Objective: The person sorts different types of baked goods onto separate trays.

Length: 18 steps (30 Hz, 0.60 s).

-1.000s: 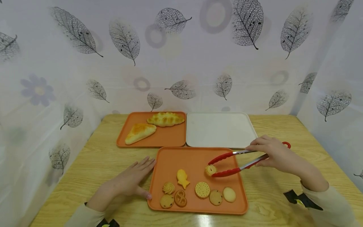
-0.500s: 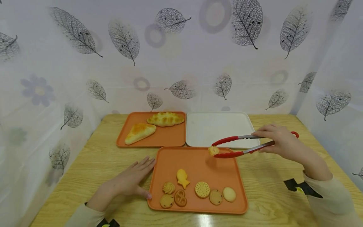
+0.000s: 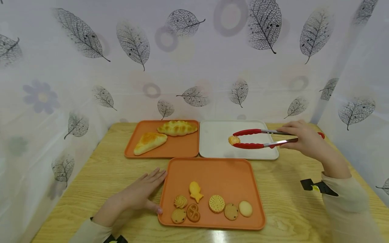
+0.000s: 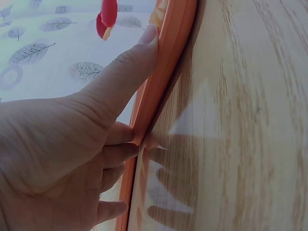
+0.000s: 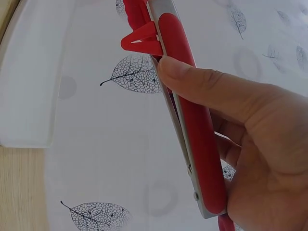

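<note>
In the head view my right hand (image 3: 307,143) grips a pair of red-tipped metal tongs (image 3: 267,145). Between the tong tips a small round cookie (image 3: 234,140) is held above the white tray (image 3: 212,152). The right wrist view shows my thumb pressed along the red handle of the tongs (image 5: 187,115), fingers curled behind. My left hand (image 3: 136,192) lies with fingers spread, thumb and fingertips touching the left rim of the near orange tray (image 3: 209,172). In the left wrist view the left hand (image 4: 72,139) rests against that rim.
On the near tray lie a fish-shaped cookie (image 3: 195,191), a pretzel cookie (image 3: 193,212), a dotted round cookie (image 3: 216,204) and several others. A far orange tray (image 3: 179,146) bears a triangular bread (image 3: 150,142) and a braided bread (image 3: 177,128). A leaf-printed cloth (image 3: 194,67) stands behind.
My right hand has lifted the cookie with the tongs off the near orange tray and moved it away from me, over the white tray. The left hand has stayed put.
</note>
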Available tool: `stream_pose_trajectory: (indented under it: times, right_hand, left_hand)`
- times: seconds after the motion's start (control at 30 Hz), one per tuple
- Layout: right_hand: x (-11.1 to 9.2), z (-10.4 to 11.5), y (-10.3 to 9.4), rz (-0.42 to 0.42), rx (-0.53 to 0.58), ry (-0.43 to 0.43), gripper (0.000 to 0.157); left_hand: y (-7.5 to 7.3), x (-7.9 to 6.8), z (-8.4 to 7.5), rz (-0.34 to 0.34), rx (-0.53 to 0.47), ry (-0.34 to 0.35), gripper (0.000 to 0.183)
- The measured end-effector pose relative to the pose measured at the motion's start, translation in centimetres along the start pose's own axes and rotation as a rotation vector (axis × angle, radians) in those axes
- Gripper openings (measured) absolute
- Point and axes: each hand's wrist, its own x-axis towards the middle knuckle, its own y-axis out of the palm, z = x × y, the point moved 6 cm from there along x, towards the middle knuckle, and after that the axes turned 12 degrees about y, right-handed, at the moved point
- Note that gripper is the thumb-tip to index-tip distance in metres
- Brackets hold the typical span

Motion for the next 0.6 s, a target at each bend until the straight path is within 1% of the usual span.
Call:
stream_pose_trajectory:
  times: [0.2,0.3,0.43,0.6]
  right_hand:
    - [0.8,-1.8,0.3,-0.014,-0.03,0.061,0.053]
    - [1.0,-2.9,0.7,0.001,-0.033,0.105,0.053]
    - [1.2,-4.3,1.4,0.044,-0.038,0.184,0.052]
    - [1.3,-6.1,2.2,0.134,-0.064,0.321,0.053]
  left_hand:
    - [-0.1,0.0,-0.1,0.003,-0.004,-0.003,0.118]
    - [0.0,0.0,-0.2,0.003,-0.003,-0.006,0.118]
    - [0.1,-0.1,-0.4,0.001,-0.001,-0.008,0.118]
    - [0.3,-0.2,-0.5,-0.001,-0.001,-0.012,0.119]
